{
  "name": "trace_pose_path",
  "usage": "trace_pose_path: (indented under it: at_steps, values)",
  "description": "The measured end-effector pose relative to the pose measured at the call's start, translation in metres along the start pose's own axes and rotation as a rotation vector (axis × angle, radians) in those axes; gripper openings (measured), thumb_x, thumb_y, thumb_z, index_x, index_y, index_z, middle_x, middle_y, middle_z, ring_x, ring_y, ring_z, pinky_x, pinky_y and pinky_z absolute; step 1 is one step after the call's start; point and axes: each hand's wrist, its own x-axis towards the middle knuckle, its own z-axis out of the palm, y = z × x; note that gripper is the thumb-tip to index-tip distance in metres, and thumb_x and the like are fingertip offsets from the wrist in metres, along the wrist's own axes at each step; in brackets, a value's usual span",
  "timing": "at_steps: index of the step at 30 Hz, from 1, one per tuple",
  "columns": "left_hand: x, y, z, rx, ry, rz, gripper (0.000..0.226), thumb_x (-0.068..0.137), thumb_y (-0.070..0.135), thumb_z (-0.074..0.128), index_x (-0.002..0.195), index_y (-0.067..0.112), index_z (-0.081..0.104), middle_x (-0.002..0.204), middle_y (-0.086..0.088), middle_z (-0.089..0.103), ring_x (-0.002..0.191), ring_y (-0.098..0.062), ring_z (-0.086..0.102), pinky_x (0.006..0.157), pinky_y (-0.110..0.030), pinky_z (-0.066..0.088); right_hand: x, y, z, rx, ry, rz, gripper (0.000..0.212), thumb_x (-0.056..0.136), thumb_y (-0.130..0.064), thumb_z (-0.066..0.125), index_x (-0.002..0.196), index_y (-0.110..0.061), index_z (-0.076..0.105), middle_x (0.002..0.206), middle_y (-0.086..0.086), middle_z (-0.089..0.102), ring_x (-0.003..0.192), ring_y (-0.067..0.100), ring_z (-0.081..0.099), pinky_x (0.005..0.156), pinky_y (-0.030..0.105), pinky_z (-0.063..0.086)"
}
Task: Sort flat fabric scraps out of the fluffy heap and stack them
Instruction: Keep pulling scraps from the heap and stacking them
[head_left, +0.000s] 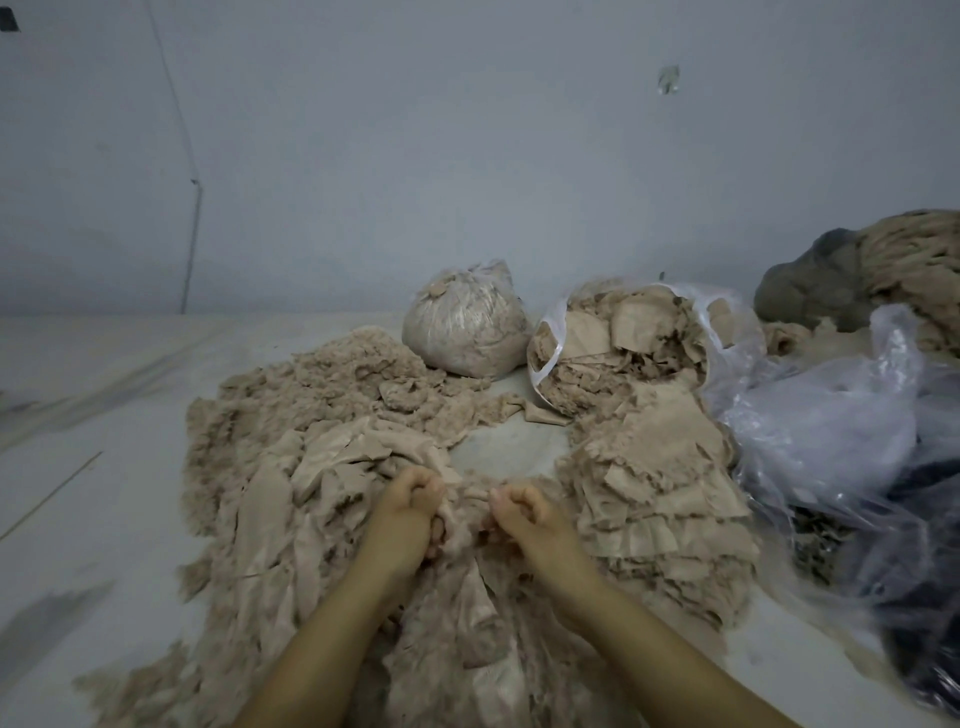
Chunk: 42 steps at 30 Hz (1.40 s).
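Crosswise — both hands (410, 499) (519, 512) grip scrap (467, 493).

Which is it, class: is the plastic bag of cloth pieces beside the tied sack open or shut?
Open. The plastic bag lies tipped with its mouth gaping, and cloth pieces show inside it.

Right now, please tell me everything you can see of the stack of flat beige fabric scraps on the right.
The stack of flat beige fabric scraps lies on the pale floor, right of the right hand but apart from it. Many thin, frayed, roughly rectangular pieces are layered unevenly, edges fanning toward the camera. Its far end meets the open clear plastic bag of scraps; crumpled clear plastic touches its right side.
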Motion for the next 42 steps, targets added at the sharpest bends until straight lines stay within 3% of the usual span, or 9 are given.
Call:
trace_pose_path:
  at_steps: [7, 10, 13, 18, 22, 28, 31, 33, 42]
  values:
    - [-0.020, -0.018, 0.012, 0.376, -0.115, 0.285, 0.019, 0.085, 0.004, 0.063, 0.077, 0.021, 0.062, 0.075, 0.006, 0.063, 0.063, -0.002, 0.054, 0.062, -0.017, 0.043, 0.019, -0.002, 0.009, 0.344, 0.179, 0.159, 0.029, 0.094, -0.017, 0.057, 0.067, -0.009, 0.049, 0.059, 0.011, 0.046, 0.056, 0.020, 0.044, 0.054, 0.030, 0.036]
    - [-0.013, -0.023, -0.002, 0.569, 0.074, 0.548, 0.042, 0.083, -0.001, 0.060, 0.112, 0.030, 0.057, 0.118, 0.014, 0.053, 0.098, 0.010, 0.049, 0.085, -0.006, 0.037, 0.020, 0.001, 0.006, 0.307, 0.243, 0.049, 0.030, 0.098, -0.018, 0.051, 0.069, -0.011, 0.046, 0.064, 0.009, 0.046, 0.061, 0.020, 0.043, 0.058, 0.031, 0.037]
    - [-0.001, -0.024, -0.005, 0.739, -0.133, 0.620, 0.070, 0.086, 0.009, 0.056, 0.145, 0.030, 0.024, 0.144, 0.021, 0.022, 0.126, 0.001, 0.029, 0.106, -0.013, 0.022, 0.012, 0.002, 0.014, 0.305, 0.184, -0.047, 0.023, 0.096, -0.014, 0.054, 0.074, -0.008, 0.057, 0.061, 0.002, 0.062, 0.058, 0.012, 0.057, 0.053, 0.024, 0.047]
    - [0.021, -0.037, -0.001, 0.923, -0.290, 0.446, 0.032, 0.095, 0.006, 0.045, 0.123, 0.014, 0.057, 0.122, -0.003, 0.061, 0.110, -0.017, 0.053, 0.096, -0.030, 0.040, -0.001, 0.006, 0.020, 0.359, 0.182, -0.112, 0.037, 0.092, -0.024, 0.058, 0.083, 0.011, 0.060, 0.082, 0.035, 0.061, 0.076, 0.029, 0.058, 0.075, 0.041, 0.052]
    - [0.019, -0.049, -0.003, 0.766, -0.230, 0.212, 0.037, 0.095, 0.003, 0.042, 0.067, 0.026, 0.049, 0.072, 0.007, 0.054, 0.083, -0.021, 0.059, 0.063, -0.009, 0.038, -0.008, -0.001, 0.001, 0.470, 0.181, -0.075, 0.028, 0.082, -0.039, 0.062, 0.080, -0.014, 0.073, 0.090, 0.025, 0.063, 0.087, 0.032, 0.059, 0.086, 0.051, 0.047]
    - [0.010, -0.025, 0.013, 0.575, 0.027, 0.335, 0.033, 0.093, 0.021, 0.044, 0.121, 0.021, 0.062, 0.114, 0.002, 0.059, 0.108, -0.015, 0.051, 0.090, -0.017, 0.036, -0.012, 0.006, -0.022, 0.651, 0.161, 0.019, 0.023, 0.077, -0.023, 0.060, 0.083, -0.001, 0.061, 0.081, 0.021, 0.061, 0.072, 0.025, 0.062, 0.063, 0.032, 0.055]
    - [0.001, -0.023, 0.021, 0.523, -0.240, 0.304, 0.007, 0.092, 0.026, 0.056, 0.085, 0.028, 0.057, 0.077, 0.013, 0.050, 0.075, -0.005, 0.050, 0.069, -0.020, 0.038, -0.014, 0.007, -0.029, 0.780, 0.059, 0.038, 0.039, 0.085, -0.026, 0.054, 0.107, 0.006, 0.060, 0.107, 0.029, 0.061, 0.100, 0.036, 0.062, 0.088, 0.044, 0.051]
    - [-0.002, -0.021, 0.020, 0.460, -0.327, 0.344, 0.033, 0.091, 0.014, 0.057, 0.063, 0.023, 0.042, 0.058, 0.014, 0.040, 0.056, -0.002, 0.038, 0.057, -0.023, 0.030, -0.017, 0.002, -0.035, 0.673, -0.051, 0.089, 0.057, 0.090, -0.044, 0.046, 0.114, 0.004, 0.064, 0.116, 0.026, 0.064, 0.109, 0.036, 0.063, 0.091, 0.044, 0.052]
    - [-0.012, -0.005, 0.031, 0.198, -0.332, 0.263, 0.031, 0.097, 0.015, 0.048, 0.067, 0.019, 0.045, 0.058, 0.014, 0.042, 0.053, 0.002, 0.038, 0.054, -0.015, 0.033, -0.019, -0.006, -0.045, 0.206, -0.128, 0.087, 0.046, 0.070, -0.033, 0.072, 0.097, 0.004, 0.066, 0.089, 0.016, 0.069, 0.080, 0.022, 0.065, 0.068, 0.027, 0.053]
